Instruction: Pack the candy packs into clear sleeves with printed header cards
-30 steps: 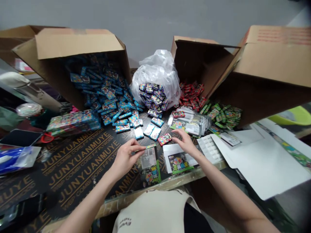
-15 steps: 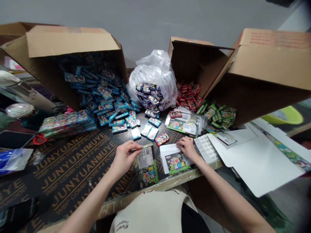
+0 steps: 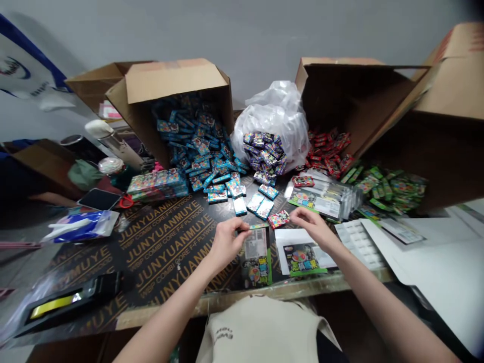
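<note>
Left hand (image 3: 227,243): closed in a pinch, the top edge of a green-edged printed card (image 3: 256,257) being gripped between fingers and thumb.
Right hand (image 3: 313,227): held open with the fingers curved, nothing gripped; a small red-and-pink packet (image 3: 279,219) was lying just beside the fingertips.
Under right hand: a white sheet (image 3: 290,248) was lying near the wrist, with a printed green-edged label (image 3: 302,259) on it.
Gap: a narrow strip of black printed plywood board (image 3: 170,252) was seen between the card and the white sheet.
Front edge: the bench edge (image 3: 257,292) was running just below the card.
Far side: blue packets (image 3: 196,151) had been spilled from a tipped cardboard carton (image 3: 177,85), purple packets (image 3: 262,154) were heaped against a clear plastic bag (image 3: 280,121), and red packets (image 3: 328,151) and green packets (image 3: 385,186) were lying beside a second tipped carton (image 3: 351,96).
Right of right hand: a white blister tray (image 3: 359,244) was lying near the hand.
</note>
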{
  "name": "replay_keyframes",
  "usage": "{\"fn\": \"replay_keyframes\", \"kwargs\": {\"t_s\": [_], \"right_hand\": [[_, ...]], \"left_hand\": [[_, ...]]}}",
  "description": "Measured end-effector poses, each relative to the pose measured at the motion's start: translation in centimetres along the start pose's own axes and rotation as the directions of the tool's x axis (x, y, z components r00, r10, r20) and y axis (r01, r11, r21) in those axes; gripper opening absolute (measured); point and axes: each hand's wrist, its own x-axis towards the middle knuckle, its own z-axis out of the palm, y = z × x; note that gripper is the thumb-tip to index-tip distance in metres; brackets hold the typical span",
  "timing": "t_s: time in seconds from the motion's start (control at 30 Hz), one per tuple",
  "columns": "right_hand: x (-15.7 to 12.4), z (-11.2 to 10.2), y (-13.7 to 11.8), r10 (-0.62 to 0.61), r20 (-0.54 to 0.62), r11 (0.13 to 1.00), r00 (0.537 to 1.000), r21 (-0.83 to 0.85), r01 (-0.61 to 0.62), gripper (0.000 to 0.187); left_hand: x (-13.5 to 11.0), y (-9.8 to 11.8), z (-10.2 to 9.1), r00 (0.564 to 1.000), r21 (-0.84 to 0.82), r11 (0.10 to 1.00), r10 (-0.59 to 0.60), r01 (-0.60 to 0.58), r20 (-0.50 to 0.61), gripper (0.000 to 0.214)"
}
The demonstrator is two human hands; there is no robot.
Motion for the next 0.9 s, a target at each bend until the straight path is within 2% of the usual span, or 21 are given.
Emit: {"fn": "replay_keyframes", "kwargs": {"t_s": [0.07,0.1,0.2,0.3,0.37,0.5,0.63,0.8,0.9], "right_hand": [[0.7,1.7,-4.2,-0.081,0.155,0.980,0.984,0.191,0.051,0.021],[1.0,2.5,-5.9,-0.120,0.219,0.972,0.968,0.227,0.069,0.022],[2.2,4.5,-8.4,-0.172,0.354,0.973,0.919,0.208,0.102,0.025],[3.2,5.4,-8.1,-0.157,0.426,0.979,0.891,0.185,0.084,0.027],[3.6,5.7,-7.3,-0.150,0.442,0.979,0.884,0.193,0.069,0.029],[3.9,5.9,-6.4,-0.111,0.450,0.983,0.886,0.179,0.032,0.033],[3.9,6.2,-6.2,-0.061,0.420,0.987,0.905,0.163,-0.009,0.034],[3.6,7.6,-5.5,-0.011,0.347,0.934,0.938,0.339,-0.114,0.028],[3.6,7.5,-4.3,0.085,0.333,0.928,0.939,0.317,-0.197,0.020]], "left_hand": [[-0.1,-0.1,0.1,0.999,-0.001,1.000,0.031,-0.031,-0.018,0.005],[-0.2,-0.1,0.1,0.999,0.001,0.999,0.047,-0.047,-0.015,0.005],[-0.3,0.1,-0.1,0.997,0.000,0.997,0.075,-0.075,-0.004,0.007],[-0.4,0.4,-0.3,0.997,-0.020,0.997,0.074,-0.075,-0.017,0.011],[-0.4,0.5,-0.1,0.998,-0.019,0.998,0.055,-0.056,-0.028,0.005],[-0.4,0.3,0.7,0.996,0.008,1.000,0.014,-0.013,-0.093,0.014],[-0.7,-0.1,1.2,0.991,0.030,0.999,0.031,-0.028,-0.129,0.013],[-1.1,0.1,1.5,0.994,0.157,0.984,0.092,-0.081,-0.062,0.009],[-1.5,0.2,1.5,0.985,0.223,0.960,0.171,-0.169,0.011,0.018]]}}
